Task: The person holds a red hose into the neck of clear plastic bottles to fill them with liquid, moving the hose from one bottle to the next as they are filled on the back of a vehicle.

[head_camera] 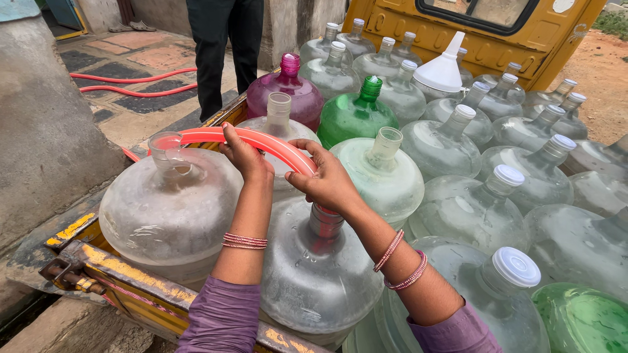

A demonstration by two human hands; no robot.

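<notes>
My left hand (245, 155) and my right hand (327, 180) both grip a red hose (275, 144) that arches over large clear water jugs. The hose end goes down past my right hand into the neck of a clear jug (314, 274) right in front of me. To the left stands an uncapped clear jug (170, 209) with the hose passing over its open neck. Two more uncapped jugs (386, 173) sit just behind my hands. Bangles ring both of my wrists, above purple sleeves.
Many capped clear jugs (471, 209) fill a yellow cart bed (118, 268). A pink jug (288, 91), green jugs (356, 114) and a white funnel (445, 68) sit farther back. A person in dark trousers (222, 46) stands beyond. A grey wall (46, 131) rises at left.
</notes>
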